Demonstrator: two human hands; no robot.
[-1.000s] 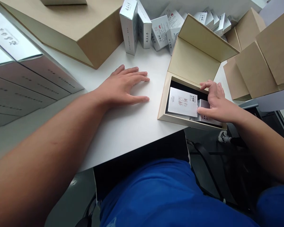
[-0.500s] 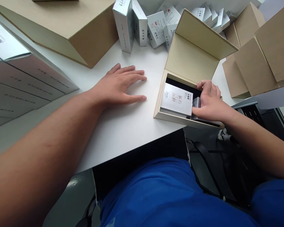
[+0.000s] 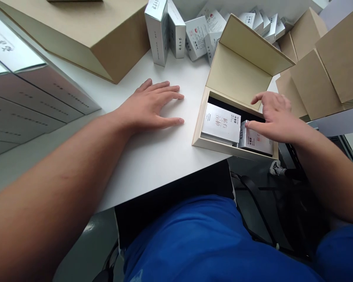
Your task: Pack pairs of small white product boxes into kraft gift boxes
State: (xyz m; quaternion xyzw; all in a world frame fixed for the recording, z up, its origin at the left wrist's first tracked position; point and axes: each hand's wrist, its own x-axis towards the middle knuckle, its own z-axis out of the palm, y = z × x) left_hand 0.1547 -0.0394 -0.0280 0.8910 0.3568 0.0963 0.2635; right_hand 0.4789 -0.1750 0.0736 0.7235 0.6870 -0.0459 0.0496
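Note:
An open tan gift box (image 3: 200,138) with its lid raised stands at the white table's front edge. Inside lie two small silver-white cartons side by side, the left carton (image 3: 220,123) and the right carton (image 3: 256,141). My right hand (image 3: 274,117) hovers over the right carton, fingers spread, thumb tip touching its top edge. My left hand (image 3: 149,105) lies flat and open on the white table (image 3: 153,164), left of the box, holding nothing.
Several small silver-white cartons (image 3: 176,33) stand and lie at the back of the table. A large tan box (image 3: 85,35) sits at back left, stacked grey cartons (image 3: 26,102) at left, and closed tan boxes (image 3: 323,66) at right. My blue-clad legs are below the table edge.
My right hand has lifted off the right carton and opened, leaving it lying flat in the box. My left hand has stayed flat on the table.

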